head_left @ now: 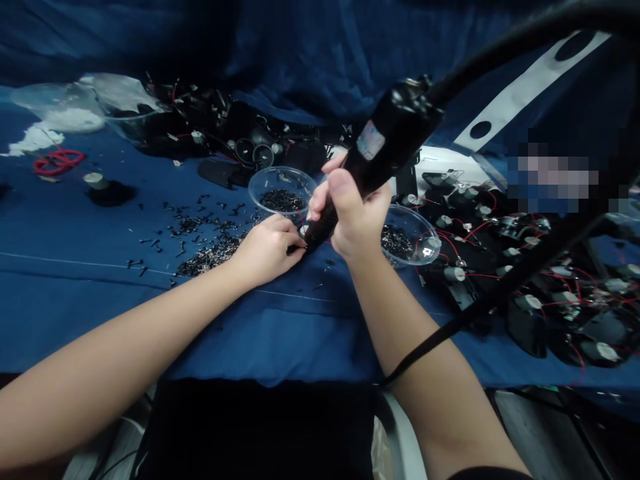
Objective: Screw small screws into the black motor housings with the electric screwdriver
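An electric screwdriver (395,133), black with a pale label, is gripped by my right hand (357,220), thumb on top. It slants down to the left, with its tip by the fingertips of my left hand (267,247). Those fingers are closed in a pinch. What they hold is mostly hidden; a small whitish part and a red wire show just behind them. Beside my left hand lies a pile of small black screws (210,257). A clear plastic bowl (255,190) with dark screws stands behind my hands, and another clear bowl (434,250) sits right of my right wrist.
Black parts with white cylinders and red wires (533,303) crowd the right side. More black parts (235,127) lie at the back. A red wire coil (59,162) rests at left on the blue cloth (295,340). A thick black cable (480,300) crosses my right forearm.
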`<action>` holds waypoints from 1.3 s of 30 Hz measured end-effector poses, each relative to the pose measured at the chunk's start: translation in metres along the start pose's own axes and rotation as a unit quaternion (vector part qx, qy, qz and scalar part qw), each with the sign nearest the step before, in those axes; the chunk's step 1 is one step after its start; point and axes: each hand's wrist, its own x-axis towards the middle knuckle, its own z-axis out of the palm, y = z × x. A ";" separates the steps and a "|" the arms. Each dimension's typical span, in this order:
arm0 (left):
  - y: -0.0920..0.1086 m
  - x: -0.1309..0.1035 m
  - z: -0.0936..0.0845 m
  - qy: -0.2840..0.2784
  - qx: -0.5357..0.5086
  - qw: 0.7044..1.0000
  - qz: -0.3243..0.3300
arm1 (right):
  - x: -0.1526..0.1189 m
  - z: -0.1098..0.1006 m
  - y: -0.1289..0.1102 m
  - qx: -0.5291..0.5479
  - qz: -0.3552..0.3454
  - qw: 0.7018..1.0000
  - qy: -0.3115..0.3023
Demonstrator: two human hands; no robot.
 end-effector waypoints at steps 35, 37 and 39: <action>0.026 -0.005 -0.022 0.026 0.034 0.995 0.087 | -0.030 -0.053 -0.036 0.116 0.112 0.985 0.063; 0.031 -0.005 -0.024 -0.002 -0.052 0.993 0.110 | -0.030 -0.054 -0.040 0.138 0.104 0.982 0.080; 0.035 -0.005 -0.023 -0.045 -0.117 0.983 0.133 | -0.030 -0.055 -0.044 0.160 0.099 0.978 0.092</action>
